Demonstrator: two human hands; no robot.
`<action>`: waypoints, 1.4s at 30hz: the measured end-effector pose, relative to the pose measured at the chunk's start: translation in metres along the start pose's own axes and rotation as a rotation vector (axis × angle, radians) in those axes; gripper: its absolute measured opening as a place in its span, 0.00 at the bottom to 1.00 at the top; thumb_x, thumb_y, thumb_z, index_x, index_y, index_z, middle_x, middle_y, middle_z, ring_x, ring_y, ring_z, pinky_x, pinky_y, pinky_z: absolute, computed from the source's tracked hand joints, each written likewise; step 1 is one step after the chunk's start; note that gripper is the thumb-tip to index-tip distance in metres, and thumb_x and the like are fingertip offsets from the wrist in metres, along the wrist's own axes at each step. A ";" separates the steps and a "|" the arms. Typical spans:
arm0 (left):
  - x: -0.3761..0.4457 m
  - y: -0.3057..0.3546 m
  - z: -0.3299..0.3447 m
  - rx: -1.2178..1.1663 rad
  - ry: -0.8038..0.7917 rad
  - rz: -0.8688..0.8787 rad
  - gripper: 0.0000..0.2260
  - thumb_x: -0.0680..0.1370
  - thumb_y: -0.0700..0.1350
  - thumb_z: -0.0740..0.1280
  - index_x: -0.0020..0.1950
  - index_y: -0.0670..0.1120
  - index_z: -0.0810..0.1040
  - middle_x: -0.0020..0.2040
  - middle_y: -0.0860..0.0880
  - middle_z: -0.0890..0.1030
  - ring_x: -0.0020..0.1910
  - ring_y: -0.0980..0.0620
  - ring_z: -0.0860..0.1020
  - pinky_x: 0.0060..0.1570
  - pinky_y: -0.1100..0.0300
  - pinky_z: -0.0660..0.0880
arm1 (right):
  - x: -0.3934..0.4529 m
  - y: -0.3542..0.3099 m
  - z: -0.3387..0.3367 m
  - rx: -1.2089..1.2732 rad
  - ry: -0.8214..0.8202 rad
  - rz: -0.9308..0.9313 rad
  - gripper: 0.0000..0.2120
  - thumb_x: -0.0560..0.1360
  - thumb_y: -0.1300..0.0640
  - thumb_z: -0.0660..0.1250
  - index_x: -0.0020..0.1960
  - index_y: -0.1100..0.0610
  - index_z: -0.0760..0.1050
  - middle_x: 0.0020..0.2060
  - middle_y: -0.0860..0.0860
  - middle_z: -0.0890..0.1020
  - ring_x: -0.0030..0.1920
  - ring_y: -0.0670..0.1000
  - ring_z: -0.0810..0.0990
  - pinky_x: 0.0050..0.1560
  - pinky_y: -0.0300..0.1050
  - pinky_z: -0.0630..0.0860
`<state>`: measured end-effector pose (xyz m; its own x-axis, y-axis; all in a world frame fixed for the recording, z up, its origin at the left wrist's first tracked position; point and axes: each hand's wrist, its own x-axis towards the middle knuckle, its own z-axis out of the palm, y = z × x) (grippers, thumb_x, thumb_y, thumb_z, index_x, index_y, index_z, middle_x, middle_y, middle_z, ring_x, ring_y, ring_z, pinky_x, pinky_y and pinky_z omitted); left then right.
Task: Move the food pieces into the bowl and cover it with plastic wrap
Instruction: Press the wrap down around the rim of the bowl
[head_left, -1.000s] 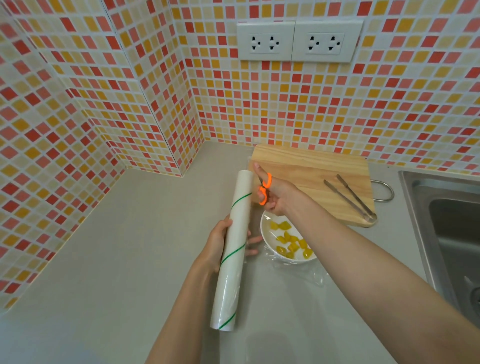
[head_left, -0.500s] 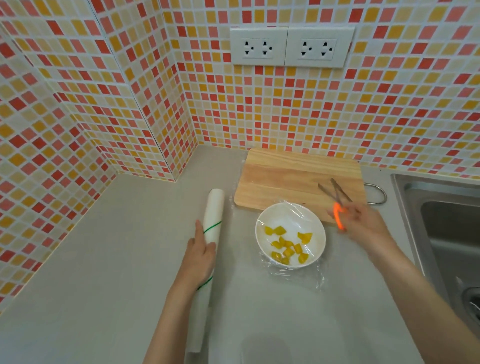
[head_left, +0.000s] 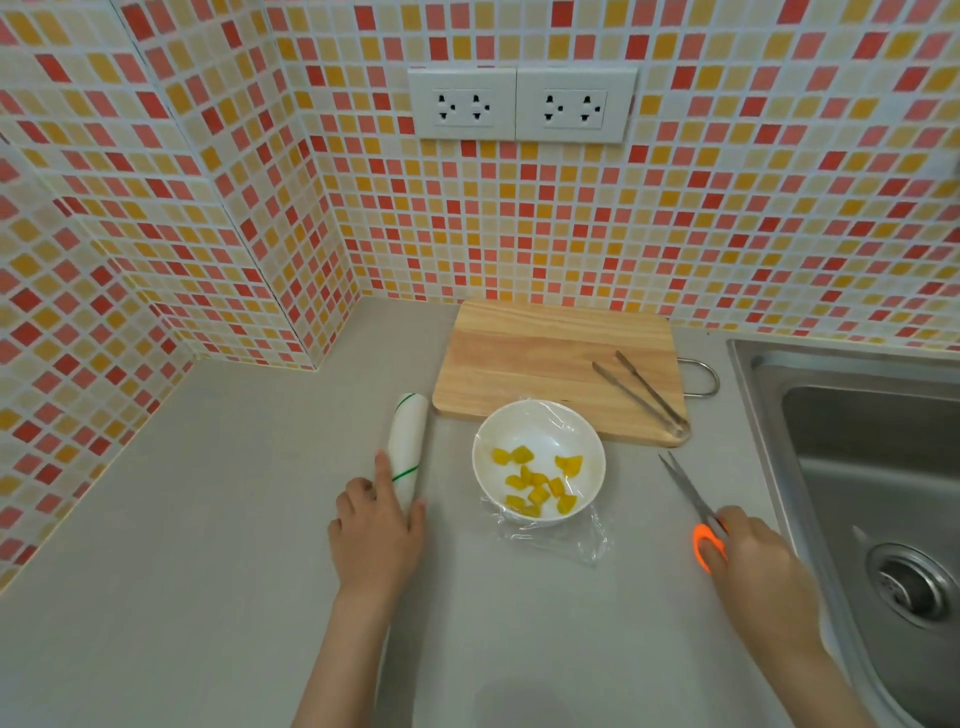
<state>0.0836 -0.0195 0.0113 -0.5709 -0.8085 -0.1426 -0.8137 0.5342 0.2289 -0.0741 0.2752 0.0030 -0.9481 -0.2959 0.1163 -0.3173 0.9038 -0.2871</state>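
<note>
A white bowl (head_left: 540, 434) stands on the grey counter (head_left: 208, 519) in front of the cutting board. Several yellow food pieces (head_left: 537, 483) lie in it under clear plastic wrap (head_left: 566, 540), whose loose edge bunches on the counter at the bowl's near side. The white plastic wrap roll (head_left: 408, 441) with green stripes lies flat left of the bowl; my left hand (head_left: 376, 535) rests on its near end and covers it. To the right, my right hand (head_left: 753, 556) grips the orange handles of the scissors (head_left: 691, 499), which lie low on the counter with blades pointing away.
A wooden cutting board (head_left: 530, 364) sits behind the bowl with metal tongs (head_left: 641, 395) on its right part. A steel sink (head_left: 872, 493) drops off at the right edge. Tiled walls close off the back and left, with sockets (head_left: 522, 104) above.
My left hand has laid the roll down flat on the counter left of the bowl. My right hand has carried the scissors from the roll's top across to the counter right of the bowl.
</note>
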 end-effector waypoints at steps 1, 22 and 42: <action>-0.002 0.002 -0.001 -0.010 0.034 0.009 0.32 0.78 0.57 0.58 0.77 0.46 0.50 0.67 0.41 0.67 0.67 0.41 0.66 0.60 0.49 0.68 | 0.001 -0.002 -0.001 -0.060 -0.007 -0.040 0.08 0.68 0.62 0.72 0.42 0.64 0.74 0.31 0.61 0.78 0.32 0.63 0.77 0.29 0.49 0.70; -0.023 0.066 0.036 -1.171 -0.053 -0.103 0.11 0.80 0.53 0.58 0.60 0.50 0.70 0.41 0.50 0.82 0.40 0.54 0.82 0.49 0.52 0.79 | 0.075 -0.096 -0.018 0.111 -0.187 -0.392 0.26 0.74 0.42 0.61 0.68 0.53 0.67 0.64 0.53 0.74 0.63 0.57 0.73 0.60 0.52 0.71; 0.019 0.076 0.050 -1.426 0.132 -0.222 0.16 0.79 0.42 0.62 0.66 0.54 0.68 0.30 0.48 0.69 0.20 0.59 0.68 0.25 0.64 0.72 | 0.020 -0.116 0.008 -0.103 -0.127 -0.151 0.46 0.68 0.29 0.35 0.73 0.59 0.59 0.63 0.54 0.75 0.62 0.56 0.73 0.68 0.56 0.59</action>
<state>0.0052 0.0181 -0.0220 -0.3717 -0.8988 -0.2322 -0.0387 -0.2350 0.9712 -0.0566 0.1623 0.0312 -0.8870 -0.4609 0.0280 -0.4583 0.8712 -0.1760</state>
